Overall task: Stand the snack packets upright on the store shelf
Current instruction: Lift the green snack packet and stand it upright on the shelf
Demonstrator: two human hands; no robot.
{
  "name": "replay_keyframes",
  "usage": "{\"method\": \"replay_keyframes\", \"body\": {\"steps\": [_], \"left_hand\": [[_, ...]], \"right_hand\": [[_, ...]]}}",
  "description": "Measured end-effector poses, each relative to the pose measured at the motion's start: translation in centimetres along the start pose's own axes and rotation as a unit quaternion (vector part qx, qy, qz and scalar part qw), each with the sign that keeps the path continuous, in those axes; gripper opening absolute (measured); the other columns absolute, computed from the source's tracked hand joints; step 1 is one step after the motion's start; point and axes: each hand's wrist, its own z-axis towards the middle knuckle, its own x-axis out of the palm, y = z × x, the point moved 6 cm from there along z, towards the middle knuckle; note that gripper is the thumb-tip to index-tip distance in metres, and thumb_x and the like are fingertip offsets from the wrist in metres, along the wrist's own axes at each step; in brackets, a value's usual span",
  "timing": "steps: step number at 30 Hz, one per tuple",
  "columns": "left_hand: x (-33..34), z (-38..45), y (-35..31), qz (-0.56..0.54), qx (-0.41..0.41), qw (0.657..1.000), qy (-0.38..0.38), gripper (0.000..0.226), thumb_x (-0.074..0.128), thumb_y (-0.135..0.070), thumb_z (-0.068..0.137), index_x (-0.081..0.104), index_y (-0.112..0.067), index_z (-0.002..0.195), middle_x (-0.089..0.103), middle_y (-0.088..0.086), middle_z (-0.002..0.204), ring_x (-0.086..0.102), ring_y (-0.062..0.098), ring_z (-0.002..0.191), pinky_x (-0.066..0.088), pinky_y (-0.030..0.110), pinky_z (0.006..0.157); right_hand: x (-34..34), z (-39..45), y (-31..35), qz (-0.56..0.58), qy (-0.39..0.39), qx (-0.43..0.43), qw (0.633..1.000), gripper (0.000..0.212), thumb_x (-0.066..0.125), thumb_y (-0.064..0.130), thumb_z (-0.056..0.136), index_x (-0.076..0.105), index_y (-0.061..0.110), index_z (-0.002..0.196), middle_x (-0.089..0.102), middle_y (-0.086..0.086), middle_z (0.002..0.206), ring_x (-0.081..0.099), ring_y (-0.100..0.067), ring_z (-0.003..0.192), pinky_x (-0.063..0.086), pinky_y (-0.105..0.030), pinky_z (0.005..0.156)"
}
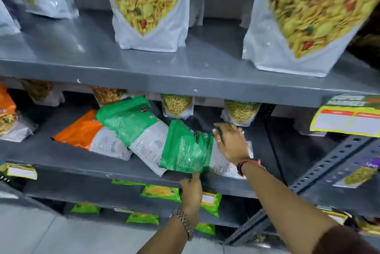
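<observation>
On the middle shelf (86, 157) three snack packets lie flat in an overlapping row: an orange-and-white packet (90, 134) at the left, a green-and-white packet (135, 128) across its end, and a nearer green packet (187, 149) at the front edge. Behind them, small yellow snack pouches (177, 105) already stand upright against the back.

The nearer green packet is the one in hand. Its long axis runs roughly left to right along the shelf, green end toward the left, white end hidden under the right hand (230, 142). That hand lies flat on the white end with fingers spread, pressing rather than closing. The left hand (192, 189) comes up from below the shelf edge, and its grip pinches the packet's lower front edge between thumb and fingers.

Both hands touch this packet, one at each end, so neither has to reach. Judging by this, standing it up means swinging the long axis from lying to vertical, probably pivoting on the white base end.
</observation>
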Motion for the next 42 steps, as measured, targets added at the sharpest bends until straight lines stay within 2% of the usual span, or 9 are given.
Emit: {"method": "replay_keyframes", "body": {"steps": [3, 8, 14, 17, 22, 29, 35, 38, 42], "left_hand": [[0.7, 1.9, -0.1, -0.054, -0.026, 0.998, 0.026, 0.032, 0.054, -0.044, 0.087, 0.049, -0.013, 0.092, 0.055, 0.003, 0.084, 0.058, 0.018, 0.078, 0.048, 0.043, 0.092], [0.9, 3.4, -0.2, -0.106, -0.022, 0.994, 0.032, 0.054, 0.053, -0.046, 0.086, 0.046, -0.003, 0.118, 0.060, 0.009, 0.109, 0.061, 0.023, 0.097, 0.050, 0.039, 0.094], [0.1, 3.8, -0.8, -0.186, -0.003, 0.979, 0.086, 0.030, 0.045, -0.034, 0.093, 0.053, -0.005, 0.095, 0.053, 0.006, 0.090, 0.054, 0.022, 0.079, 0.057, 0.028, 0.068], [-0.1, 3.3, -2.2, -0.189, 0.011, 0.975, 0.114, 0.047, 0.039, -0.035, 0.096, 0.045, -0.003, 0.130, 0.053, 0.007, 0.107, 0.060, 0.022, 0.078, 0.054, 0.032, 0.080], [-1.5, 3.5, -6.6, -0.081, 0.109, 0.983, 0.124, 0.047, 0.044, -0.042, 0.092, 0.050, -0.012, 0.128, 0.068, 0.004, 0.111, 0.070, 0.017, 0.087, 0.057, 0.025, 0.063], [0.6, 1.2, -16.0, -0.033, 0.212, 0.971, 0.104, 0.038, 0.046, -0.037, 0.093, 0.051, -0.013, 0.123, 0.058, -0.003, 0.119, 0.065, 0.018, 0.082, 0.055, 0.021, 0.049], [4.7, 0.3, -18.2, 0.000, 0.264, 0.949, 0.173, 0.016, 0.043, -0.023, 0.096, 0.058, -0.020, 0.090, 0.062, -0.002, 0.104, 0.064, 0.012, 0.099, 0.056, 0.025, 0.075], [5.6, 1.9, -17.0, 0.032, 0.271, 0.943, 0.188, 0.023, 0.040, -0.020, 0.097, 0.061, -0.012, 0.105, 0.059, 0.009, 0.121, 0.052, 0.025, 0.124, 0.039, 0.045, 0.108], [5.1, 3.5, -15.3, 0.069, 0.275, 0.943, 0.177, 0.039, 0.040, -0.029, 0.096, 0.051, -0.009, 0.128, 0.046, 0.016, 0.143, 0.039, 0.026, 0.135, 0.030, 0.044, 0.115]], "right_hand": [[3.3, 2.9, -1.3, 0.062, 0.096, 0.105, 0.988, 0.041, 0.032, 0.035, 0.096, 0.049, 0.009, 0.123, 0.062, -0.024, 0.118, 0.058, -0.041, 0.110, 0.045, -0.047, 0.093], [6.1, 4.5, -2.7, 0.117, 0.269, 0.224, 0.929, 0.042, 0.031, 0.024, 0.098, 0.054, -0.006, 0.117, 0.055, -0.030, 0.126, 0.053, -0.039, 0.117, 0.042, -0.037, 0.094], [5.4, 4.0, -4.6, 0.203, 0.283, 0.293, 0.890, 0.028, 0.041, 0.006, 0.091, 0.044, 0.010, 0.063, 0.040, -0.003, 0.062, 0.038, -0.013, 0.055, 0.033, -0.021, 0.054], [4.6, 1.6, -6.0, 0.362, 0.242, 0.377, 0.817, 0.023, 0.049, 0.002, 0.087, 0.053, 0.013, 0.067, 0.053, -0.007, 0.067, 0.048, -0.017, 0.059, 0.040, -0.027, 0.059], [2.5, -0.7, -6.7, 0.502, 0.204, 0.401, 0.739, 0.023, 0.056, 0.000, 0.086, 0.059, 0.013, 0.067, 0.064, 0.005, 0.049, 0.057, -0.001, 0.040, 0.048, -0.015, 0.046], [-3.2, -0.9, -7.2, 0.586, 0.021, 0.367, 0.722, 0.027, 0.051, -0.009, 0.086, 0.061, 0.013, 0.073, 0.061, -0.002, 0.077, 0.055, -0.012, 0.070, 0.047, -0.023, 0.068], [-3.1, -2.0, -9.8, 0.567, -0.115, 0.404, 0.708, 0.027, 0.051, -0.011, 0.086, 0.057, -0.014, 0.113, 0.058, -0.008, 0.081, 0.054, -0.015, 0.076, 0.052, -0.029, 0.081], [-1.9, -2.6, -10.4, 0.524, -0.095, 0.405, 0.743, 0.016, 0.052, -0.008, 0.086, 0.066, 0.000, 0.089, 0.058, -0.006, 0.078, 0.052, -0.019, 0.079, 0.046, -0.037, 0.090], [-0.2, -3.8, -11.1, 0.497, -0.114, 0.419, 0.751, 0.027, 0.057, -0.007, 0.084, 0.060, 0.015, 0.068, 0.060, -0.013, 0.095, 0.054, -0.022, 0.093, 0.045, -0.042, 0.101]]}}
